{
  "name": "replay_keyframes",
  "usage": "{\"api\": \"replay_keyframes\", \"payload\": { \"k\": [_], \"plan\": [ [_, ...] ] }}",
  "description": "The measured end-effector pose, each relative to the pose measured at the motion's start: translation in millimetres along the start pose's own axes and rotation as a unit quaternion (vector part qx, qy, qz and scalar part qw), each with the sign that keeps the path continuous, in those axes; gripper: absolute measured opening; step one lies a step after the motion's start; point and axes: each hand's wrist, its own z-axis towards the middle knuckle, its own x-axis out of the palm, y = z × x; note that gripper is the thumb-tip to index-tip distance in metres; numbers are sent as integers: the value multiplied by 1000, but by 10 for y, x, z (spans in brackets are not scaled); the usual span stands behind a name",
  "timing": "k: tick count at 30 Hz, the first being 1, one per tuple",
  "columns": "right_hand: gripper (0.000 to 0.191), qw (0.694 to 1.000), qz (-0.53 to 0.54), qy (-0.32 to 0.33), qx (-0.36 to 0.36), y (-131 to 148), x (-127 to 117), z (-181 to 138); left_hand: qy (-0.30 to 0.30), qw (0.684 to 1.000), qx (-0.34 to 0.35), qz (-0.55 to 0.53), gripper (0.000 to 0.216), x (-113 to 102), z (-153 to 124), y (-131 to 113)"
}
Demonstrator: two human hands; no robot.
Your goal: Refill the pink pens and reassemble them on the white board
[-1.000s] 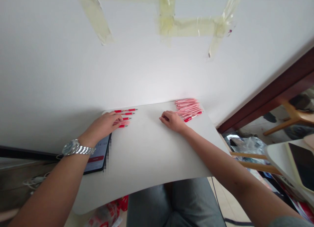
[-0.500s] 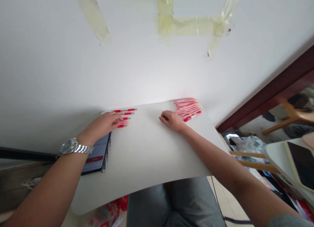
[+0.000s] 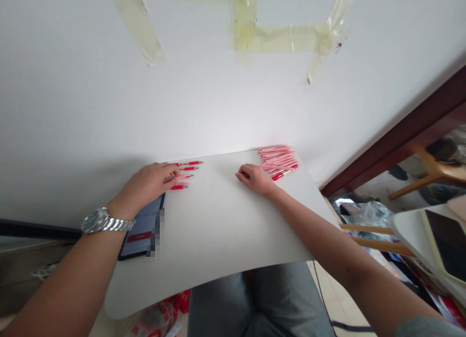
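Note:
At the left end of the white table (image 3: 204,230), my left hand (image 3: 153,179) has its fingers curled at the rear ends of several red pens (image 3: 188,168). The thumb and fingers close on a slim pink pen (image 3: 184,176) in that row; its rear end is partly hidden by the hand. Slim pink pieces lie among the pens there. My right hand (image 3: 253,177) rests on the table in a loose fist, with nothing visible in it. Just beyond it lies a pile of pink sticks (image 3: 277,155), with a red pen (image 3: 280,175) at its near side.
A phone or tablet (image 3: 140,237) lies under my left wrist, its screen lit. The white wall (image 3: 204,109) rises behind the table. To the right stand a wooden chair (image 3: 437,174) and a white surface holding a dark-screened device (image 3: 447,242). Red plastic bags (image 3: 160,317) are below.
My left hand has moved slightly left and back, uncovering more of the near pens. The third pen now looks pink where red showed before. My right hand stays in place.

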Motion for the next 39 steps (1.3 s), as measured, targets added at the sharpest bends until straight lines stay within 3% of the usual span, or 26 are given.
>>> {"api": "replay_keyframes", "payload": {
  "k": [2,4,9,13,16,20,26,30,33,39],
  "plan": [
    [25,1000,2,1,1,-2,0,0,37,996,35,79,30,-16,-15,-28],
    [24,1000,2,2,0,-4,0,0,38,995,37,87,28,1,-31,-68],
    [25,1000,4,0,-8,-6,0,1,41,996,-38,-71,41,188,-54,-261],
    [25,1000,5,-2,-11,-12,9,3,8,985,-31,-167,45,413,-58,-517],
    [24,1000,5,-1,-10,-17,13,-1,-5,965,-48,-257,43,625,-63,-697],
    [24,1000,9,-3,-4,-21,4,-16,-43,909,-94,-404,40,952,-48,-831],
    [30,999,31,-17,-5,80,-73,-43,-93,848,-112,-509,35,1349,4,-831],
    [34,997,81,-3,16,247,-123,-102,-100,844,-91,-520,35,1465,-8,-779],
    [30,990,129,51,37,322,-89,-144,-96,841,-77,-527,34,1495,-32,-751],
    [31,995,82,45,25,305,20,-155,-84,842,-61,-530,31,1531,-60,-706]
  ]
}}
